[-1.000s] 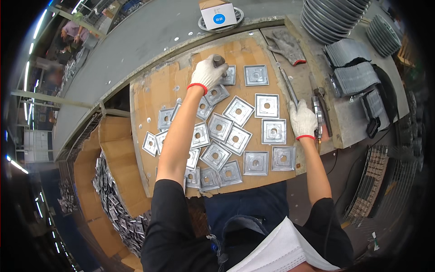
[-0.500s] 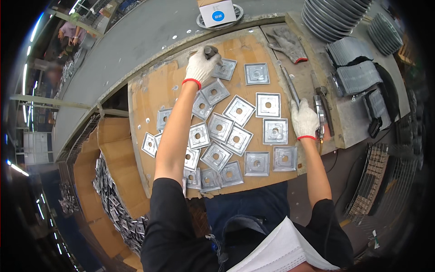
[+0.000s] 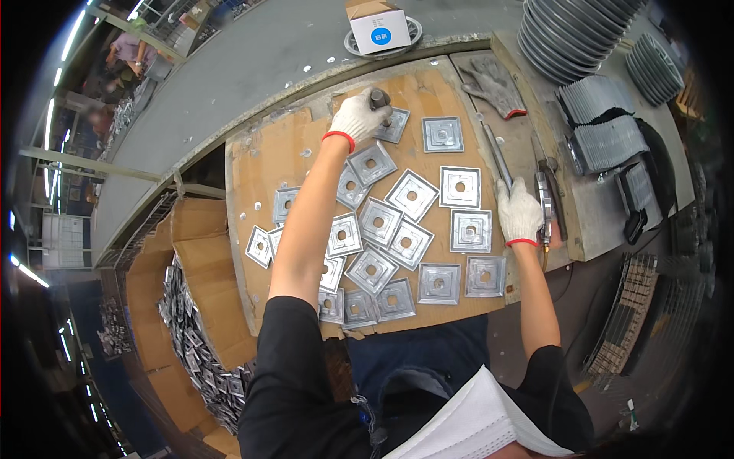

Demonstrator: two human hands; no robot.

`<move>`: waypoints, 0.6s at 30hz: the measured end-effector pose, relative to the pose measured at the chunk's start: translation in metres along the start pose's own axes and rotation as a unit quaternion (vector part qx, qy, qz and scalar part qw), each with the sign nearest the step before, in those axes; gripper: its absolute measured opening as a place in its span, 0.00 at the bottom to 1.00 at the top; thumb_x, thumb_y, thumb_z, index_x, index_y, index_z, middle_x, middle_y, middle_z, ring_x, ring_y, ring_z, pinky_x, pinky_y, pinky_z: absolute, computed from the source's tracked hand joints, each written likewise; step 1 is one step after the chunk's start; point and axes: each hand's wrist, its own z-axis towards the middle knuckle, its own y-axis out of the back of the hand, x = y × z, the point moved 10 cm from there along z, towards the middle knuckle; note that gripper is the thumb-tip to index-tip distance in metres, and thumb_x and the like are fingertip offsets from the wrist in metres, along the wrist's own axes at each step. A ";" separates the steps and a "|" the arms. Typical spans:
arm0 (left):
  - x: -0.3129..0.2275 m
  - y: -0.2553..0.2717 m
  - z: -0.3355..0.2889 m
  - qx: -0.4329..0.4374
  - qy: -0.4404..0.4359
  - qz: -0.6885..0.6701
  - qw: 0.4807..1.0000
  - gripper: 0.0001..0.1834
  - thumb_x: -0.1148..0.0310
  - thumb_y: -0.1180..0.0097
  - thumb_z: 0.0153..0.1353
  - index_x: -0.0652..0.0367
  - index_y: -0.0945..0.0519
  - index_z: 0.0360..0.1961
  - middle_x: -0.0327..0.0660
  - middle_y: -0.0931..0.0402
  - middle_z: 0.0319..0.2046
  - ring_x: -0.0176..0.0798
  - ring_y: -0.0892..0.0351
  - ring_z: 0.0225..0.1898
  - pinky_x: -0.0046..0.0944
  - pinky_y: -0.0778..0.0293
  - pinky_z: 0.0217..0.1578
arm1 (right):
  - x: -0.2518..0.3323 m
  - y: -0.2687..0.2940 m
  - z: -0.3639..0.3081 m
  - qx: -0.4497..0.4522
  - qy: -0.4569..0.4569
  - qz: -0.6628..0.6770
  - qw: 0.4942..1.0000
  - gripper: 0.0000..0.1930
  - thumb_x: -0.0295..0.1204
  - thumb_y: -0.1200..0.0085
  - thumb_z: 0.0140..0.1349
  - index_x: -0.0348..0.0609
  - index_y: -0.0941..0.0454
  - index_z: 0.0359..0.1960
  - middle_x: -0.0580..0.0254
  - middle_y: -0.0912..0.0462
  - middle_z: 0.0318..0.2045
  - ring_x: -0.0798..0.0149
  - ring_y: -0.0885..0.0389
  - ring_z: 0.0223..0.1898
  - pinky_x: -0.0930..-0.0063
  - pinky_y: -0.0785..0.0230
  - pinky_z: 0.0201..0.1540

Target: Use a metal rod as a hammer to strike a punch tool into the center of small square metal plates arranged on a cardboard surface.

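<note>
Square metal plates (image 3: 406, 243) spread across cardboard-covered surface (image 3: 267, 164). Right hand (image 3: 519, 212) flat, fingers loosely open, resting at surface edge beside last plate column. Farther out, left hand (image 3: 358, 116) closed around dark cylindrical tool (image 3: 378, 98), pressed on far plate (image 3: 394, 126).

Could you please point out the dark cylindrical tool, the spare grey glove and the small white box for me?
Dark cylindrical tool (image 3: 378, 97), head view, on its top end above the left hand.
Spare grey glove (image 3: 493, 84), head view, on its palm.
Small white box (image 3: 378, 30), head view, on its top face.
</note>
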 end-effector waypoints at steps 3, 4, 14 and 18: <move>0.002 -0.001 -0.002 -0.003 -0.001 0.039 0.999 0.23 0.52 0.35 0.63 0.53 0.14 0.54 0.45 0.09 0.47 0.48 0.11 0.50 0.43 0.19 0.55 | 0.003 0.001 0.002 0.004 0.001 -0.001 1.000 0.29 0.58 0.54 0.78 0.41 0.22 0.52 0.31 0.13 0.32 0.29 0.12 0.37 0.36 0.22 0.42; 0.000 -0.003 -0.004 0.009 -0.016 0.030 0.999 0.24 0.51 0.35 0.63 0.53 0.14 0.55 0.46 0.10 0.48 0.50 0.11 0.50 0.44 0.19 0.55 | 0.002 0.000 0.001 0.009 -0.001 -0.004 1.000 0.29 0.58 0.54 0.78 0.41 0.22 0.53 0.31 0.13 0.32 0.29 0.12 0.38 0.36 0.22 0.42; -0.012 0.004 -0.015 -0.003 -0.010 0.006 1.000 0.28 0.51 0.34 0.63 0.56 0.17 0.59 0.57 0.12 0.51 0.59 0.12 0.54 0.50 0.19 0.56 | -0.002 -0.003 0.007 0.035 -0.011 -0.018 0.999 0.30 0.58 0.56 0.78 0.41 0.21 0.56 0.30 0.12 0.35 0.29 0.12 0.41 0.36 0.22 0.46; -0.003 0.000 -0.016 -0.055 -0.024 -0.002 0.998 0.24 0.55 0.35 0.65 0.55 0.16 0.58 0.57 0.12 0.51 0.61 0.12 0.54 0.52 0.18 0.57 | 0.007 0.000 0.002 0.045 -0.014 -0.019 0.999 0.29 0.58 0.56 0.78 0.41 0.21 0.54 0.30 0.12 0.37 0.27 0.13 0.43 0.35 0.24 0.47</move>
